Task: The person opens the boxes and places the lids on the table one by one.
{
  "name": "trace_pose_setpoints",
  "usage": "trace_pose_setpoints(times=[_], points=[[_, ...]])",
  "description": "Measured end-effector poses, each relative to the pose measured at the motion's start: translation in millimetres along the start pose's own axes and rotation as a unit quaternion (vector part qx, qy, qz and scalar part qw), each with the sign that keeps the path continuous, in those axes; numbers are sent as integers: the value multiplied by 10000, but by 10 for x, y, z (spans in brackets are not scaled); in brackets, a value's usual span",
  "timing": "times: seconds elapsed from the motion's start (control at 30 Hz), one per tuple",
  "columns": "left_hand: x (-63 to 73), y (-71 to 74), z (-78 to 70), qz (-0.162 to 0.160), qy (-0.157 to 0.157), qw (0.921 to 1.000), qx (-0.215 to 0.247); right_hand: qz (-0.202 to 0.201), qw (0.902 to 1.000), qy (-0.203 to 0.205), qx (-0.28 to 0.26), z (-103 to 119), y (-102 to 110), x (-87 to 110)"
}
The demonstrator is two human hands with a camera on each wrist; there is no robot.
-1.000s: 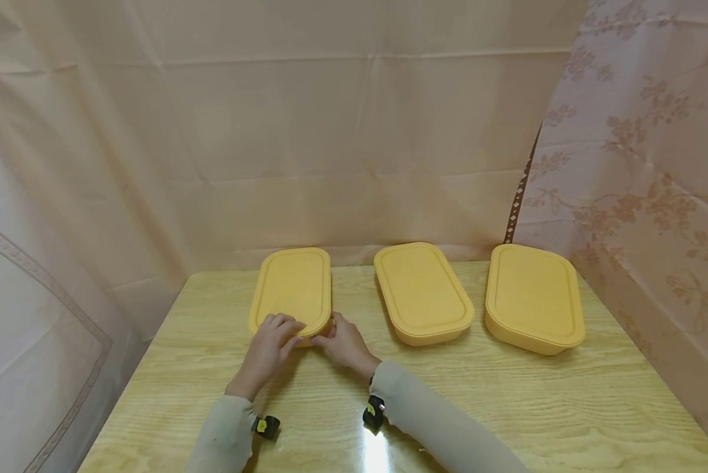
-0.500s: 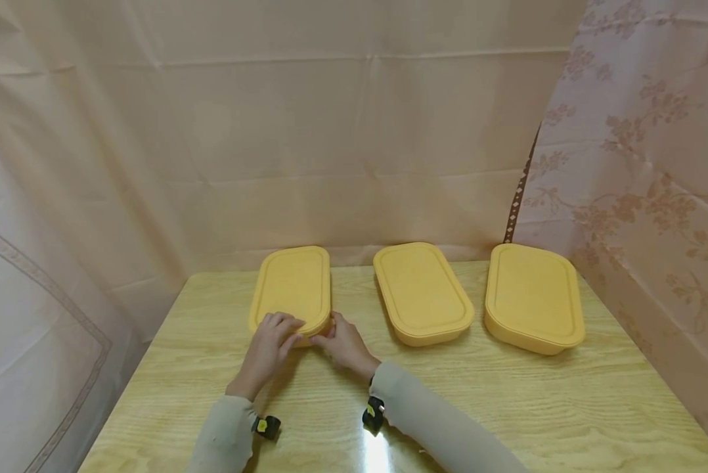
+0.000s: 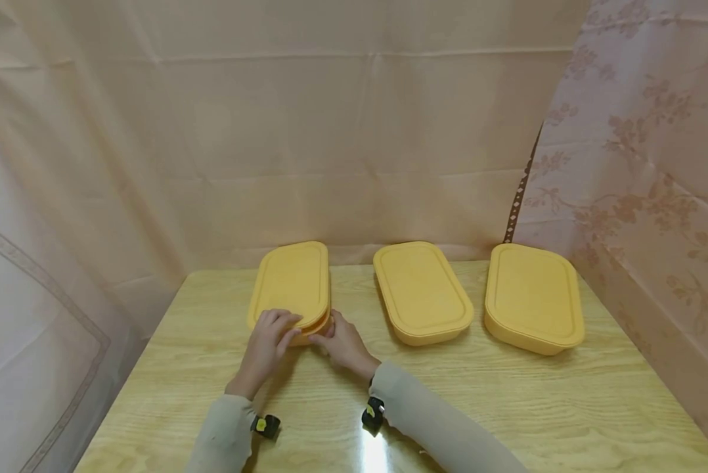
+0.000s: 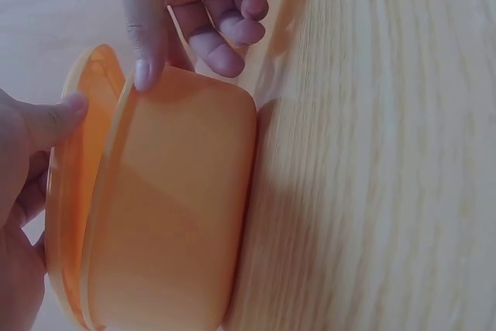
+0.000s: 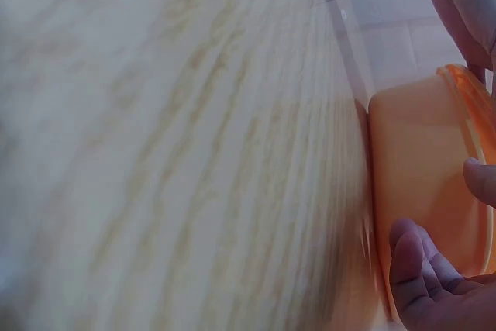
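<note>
A yellow rectangular food container with rounded corners stands on the table at the left of the head view. Its yellow lid is tilted, its near edge raised so that a gap shows above the rim. My left hand pinches that near edge, thumb at the lid's lower edge and fingers over the top. My right hand holds the container at its near right corner, thumb against the rim, fingers curled by the side. What lies inside is hidden.
Two more yellow lidded containers stand to the right, a middle one and a far right one. They share the wood-grain table. A beige cloth hangs behind, and a floral cloth hangs at the right.
The lid's near edge has come up off the container, opening a gap, and the lid has shifted slightly away. My left hand has risen slightly with it; my right hand stays put.
</note>
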State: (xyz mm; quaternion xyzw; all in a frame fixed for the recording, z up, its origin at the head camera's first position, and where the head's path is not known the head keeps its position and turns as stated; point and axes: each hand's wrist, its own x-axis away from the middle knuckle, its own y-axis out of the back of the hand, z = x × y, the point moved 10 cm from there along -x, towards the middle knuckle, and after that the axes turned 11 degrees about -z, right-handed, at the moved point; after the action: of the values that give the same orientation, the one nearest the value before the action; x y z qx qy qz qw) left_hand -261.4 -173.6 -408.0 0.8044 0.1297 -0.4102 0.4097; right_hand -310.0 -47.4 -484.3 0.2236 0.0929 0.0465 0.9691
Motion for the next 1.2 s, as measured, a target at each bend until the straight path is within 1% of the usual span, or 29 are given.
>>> trace_pose_setpoints(times=[0.07, 0.2, 0.3, 0.5, 0.73, 0.83, 1.0, 1.2], points=[[-10, 6, -1, -11, 46, 10000, 1, 11, 10000, 64, -22, 19, 2, -6], [-22, 24, -9, -53, 102, 9999, 22, 107, 9998, -121, -123, 26, -5, -10], [-23, 39, -7, -106, 125, 9999, 8, 109, 9997, -175, -151, 34, -5, -19], [-25, 53, -11, -199, 56, 9997, -95, 9, 9998, -144, -120, 10, 3, -55], [-29, 80, -23, -279, 47, 9996, -17, -8, 9998, -189, -88, -6, 15, -55], [-28, 91, -33, -350, -25, 9994, -18, -14, 9997, -231, -42, -5, 25, -53], [-31, 116, -41, -534, -149, 9985, 10, 41, 9994, -333, -112, 7, 30, -62], [-29, 148, -37, -665, -179, 9976, 35, 167, 9984, -477, -243, -16, 1, -65]])
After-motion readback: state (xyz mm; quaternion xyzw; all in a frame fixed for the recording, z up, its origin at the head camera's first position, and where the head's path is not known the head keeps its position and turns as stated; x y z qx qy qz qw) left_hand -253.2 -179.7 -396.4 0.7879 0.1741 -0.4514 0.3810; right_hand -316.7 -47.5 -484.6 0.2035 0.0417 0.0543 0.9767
